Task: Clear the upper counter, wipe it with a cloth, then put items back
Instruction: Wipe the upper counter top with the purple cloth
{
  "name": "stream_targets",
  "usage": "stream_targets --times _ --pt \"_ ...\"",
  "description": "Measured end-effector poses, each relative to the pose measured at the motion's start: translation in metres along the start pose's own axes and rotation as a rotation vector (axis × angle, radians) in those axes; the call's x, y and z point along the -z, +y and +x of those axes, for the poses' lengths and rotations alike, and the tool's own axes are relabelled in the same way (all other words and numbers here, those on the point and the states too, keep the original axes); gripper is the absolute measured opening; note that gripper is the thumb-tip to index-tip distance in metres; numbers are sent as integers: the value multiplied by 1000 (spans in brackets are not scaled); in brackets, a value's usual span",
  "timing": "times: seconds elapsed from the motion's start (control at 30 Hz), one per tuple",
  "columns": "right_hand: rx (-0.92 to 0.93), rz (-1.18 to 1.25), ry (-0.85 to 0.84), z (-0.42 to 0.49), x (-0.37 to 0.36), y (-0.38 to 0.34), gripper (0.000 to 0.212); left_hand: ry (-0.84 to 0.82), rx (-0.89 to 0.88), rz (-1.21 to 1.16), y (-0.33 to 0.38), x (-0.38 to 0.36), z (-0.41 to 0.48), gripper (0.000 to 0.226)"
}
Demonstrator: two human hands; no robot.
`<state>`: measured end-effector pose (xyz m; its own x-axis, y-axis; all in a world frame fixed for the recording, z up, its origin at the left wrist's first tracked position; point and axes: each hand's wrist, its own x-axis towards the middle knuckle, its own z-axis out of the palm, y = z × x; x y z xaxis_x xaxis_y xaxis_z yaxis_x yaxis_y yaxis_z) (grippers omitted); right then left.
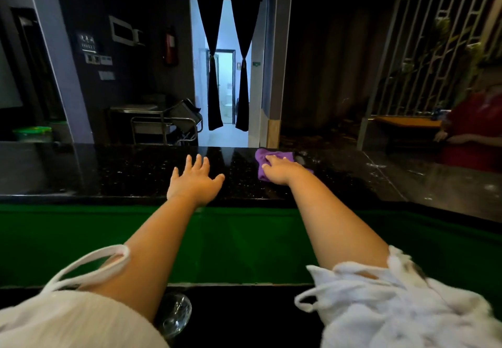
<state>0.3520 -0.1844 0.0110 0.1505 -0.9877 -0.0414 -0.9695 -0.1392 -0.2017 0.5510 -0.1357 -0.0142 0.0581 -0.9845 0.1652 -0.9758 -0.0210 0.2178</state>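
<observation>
The upper counter point(122, 171) is a glossy black speckled stone slab running across the view. My right hand point(281, 169) presses flat on a purple cloth point(264, 156) near the counter's far edge, right of centre. My left hand point(194, 180) rests palm down on the bare stone near the front edge, fingers spread, holding nothing. Both arms reach forward over a green panel point(244, 244) below the counter.
A clear glass point(175, 313) stands on the dark lower surface beneath my left arm. Beyond the counter are a metal trolley point(165, 122), a curtained doorway point(226, 75) and a person in red point(472, 130) at the far right.
</observation>
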Motion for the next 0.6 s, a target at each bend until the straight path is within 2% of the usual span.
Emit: stream_targets --times 0.1,0.33,0.6 --pt "5 -1 0 8 -3 -17 53 33 -10 -13 -1 0 1 67" --pt "188 12 6 -24 -11 0 50 119 -52 -18 -1 0 -6 62" --pt "53 -3 40 -35 -12 -9 50 182 -85 42 13 -9 -29 57"
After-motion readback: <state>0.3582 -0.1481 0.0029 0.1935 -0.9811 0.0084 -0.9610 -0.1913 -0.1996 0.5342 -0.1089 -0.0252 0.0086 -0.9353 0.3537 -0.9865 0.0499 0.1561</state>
